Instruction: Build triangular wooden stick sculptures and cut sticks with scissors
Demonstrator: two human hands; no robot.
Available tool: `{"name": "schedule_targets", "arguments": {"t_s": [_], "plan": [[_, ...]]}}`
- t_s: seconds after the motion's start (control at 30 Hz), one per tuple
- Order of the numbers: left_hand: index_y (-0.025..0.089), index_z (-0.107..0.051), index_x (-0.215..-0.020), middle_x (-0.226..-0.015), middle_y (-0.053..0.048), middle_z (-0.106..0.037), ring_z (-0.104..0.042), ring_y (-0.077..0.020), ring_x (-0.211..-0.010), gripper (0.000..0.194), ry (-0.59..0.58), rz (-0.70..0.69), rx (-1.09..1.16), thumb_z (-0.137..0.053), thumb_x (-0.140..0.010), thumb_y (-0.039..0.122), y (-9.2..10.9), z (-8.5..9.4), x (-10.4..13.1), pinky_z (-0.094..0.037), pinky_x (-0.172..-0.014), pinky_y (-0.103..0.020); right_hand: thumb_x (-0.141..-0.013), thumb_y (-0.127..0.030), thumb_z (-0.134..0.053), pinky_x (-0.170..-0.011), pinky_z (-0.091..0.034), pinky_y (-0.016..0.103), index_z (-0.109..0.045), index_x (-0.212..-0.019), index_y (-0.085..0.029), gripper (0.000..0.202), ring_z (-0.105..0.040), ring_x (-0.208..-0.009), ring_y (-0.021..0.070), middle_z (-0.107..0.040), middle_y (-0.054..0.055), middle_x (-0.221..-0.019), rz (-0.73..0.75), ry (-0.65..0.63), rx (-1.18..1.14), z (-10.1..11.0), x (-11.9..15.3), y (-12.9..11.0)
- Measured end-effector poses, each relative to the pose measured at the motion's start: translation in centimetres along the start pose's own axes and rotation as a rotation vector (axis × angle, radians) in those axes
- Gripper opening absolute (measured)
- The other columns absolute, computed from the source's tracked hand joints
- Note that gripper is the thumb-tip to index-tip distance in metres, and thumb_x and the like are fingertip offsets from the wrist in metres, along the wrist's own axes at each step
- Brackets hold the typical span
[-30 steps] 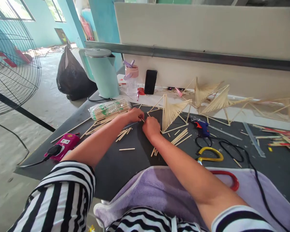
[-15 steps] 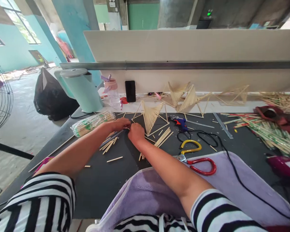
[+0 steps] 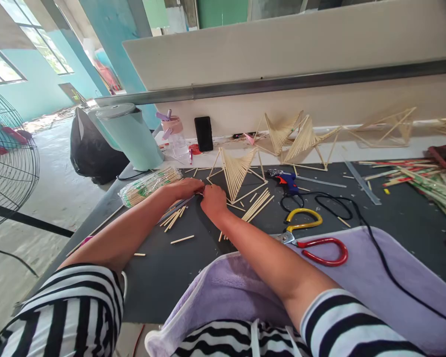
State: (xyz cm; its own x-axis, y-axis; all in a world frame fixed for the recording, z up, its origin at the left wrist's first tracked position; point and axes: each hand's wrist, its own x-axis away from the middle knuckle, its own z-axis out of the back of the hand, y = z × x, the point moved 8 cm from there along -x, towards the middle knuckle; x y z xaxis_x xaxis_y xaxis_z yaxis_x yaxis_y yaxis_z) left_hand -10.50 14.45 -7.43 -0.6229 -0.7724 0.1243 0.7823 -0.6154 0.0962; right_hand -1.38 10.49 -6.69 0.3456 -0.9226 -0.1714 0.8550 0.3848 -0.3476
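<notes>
My left hand (image 3: 189,187) and my right hand (image 3: 213,203) meet over the dark table, fingertips pinched together. What they hold is small and hidden by the fingers. Just beyond my right hand stands a twisted stick model (image 3: 236,173) made of thin wooden sticks on a stick frame. Short cut sticks (image 3: 174,218) lie in a small bunch below my left hand, close to a grey metal ruler-like strip. Another bunch of sticks (image 3: 258,206) rests to the right of my right hand. A single short stick (image 3: 182,239) lies nearer to me.
A plastic-wrapped stick pack (image 3: 148,187) lies by my left forearm, with a mint kettle (image 3: 134,139) behind. Right are a blue glue gun (image 3: 288,182), its black cord, and red-and-yellow-handled pliers or cutters (image 3: 325,250) on a purple cloth (image 3: 386,277). More stick models (image 3: 305,141) stand behind.
The camera view has tilted and shifted, so the scene sits differently in the picture. Both hands stay together at the same spot by the stick model, still pinched.
</notes>
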Motion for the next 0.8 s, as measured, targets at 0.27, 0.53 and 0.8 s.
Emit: {"name": "schedule_targets", "arguments": {"t_s": [0.27,0.53,0.8], "plan": [[0.019,-0.061,-0.073,-0.074,-0.003,-0.063,-0.056,-0.0173,-0.071,0.009,-0.026,0.047,0.044,-0.054,-0.071,0.013,0.5,0.6,-0.1,-0.039,-0.064,-0.025,-0.089,-0.013,-0.039,-0.084,-0.044,0.036,-0.057,-0.104,-0.012,0.024,-0.056,-0.105,0.0267,-0.060,0.017,-0.110,0.025,0.029,-0.049,0.2,0.3,-0.2],[0.019,-0.066,-0.085,-0.080,-0.002,-0.061,-0.054,-0.0165,-0.078,0.013,0.229,0.153,0.281,-0.060,-0.074,0.022,2.0,7.7,3.4,-0.043,-0.075,-0.028,-0.087,-0.015,-0.042,-0.074,-0.045,0.032,-0.057,-0.102,-0.015,0.020,-0.063,-0.090,0.0235,-0.065,0.012,-0.100,0.052,-0.007,-0.300,3.6,-0.1,-0.8],[0.021,-0.064,-0.099,-0.085,0.001,-0.061,-0.057,-0.0071,-0.071,0.026,1.031,0.219,1.523,-0.071,-0.075,0.028,7.0,11.1,5.0,-0.046,-0.069,-0.020,-0.083,-0.030,-0.051,-0.065,-0.043,0.028,-0.056,-0.080,-0.020,0.012,-0.060,-0.070,0.0174,-0.064,0.001,-0.073,0.056,0.247,-0.966,11.8,0.0,3.0]]}}
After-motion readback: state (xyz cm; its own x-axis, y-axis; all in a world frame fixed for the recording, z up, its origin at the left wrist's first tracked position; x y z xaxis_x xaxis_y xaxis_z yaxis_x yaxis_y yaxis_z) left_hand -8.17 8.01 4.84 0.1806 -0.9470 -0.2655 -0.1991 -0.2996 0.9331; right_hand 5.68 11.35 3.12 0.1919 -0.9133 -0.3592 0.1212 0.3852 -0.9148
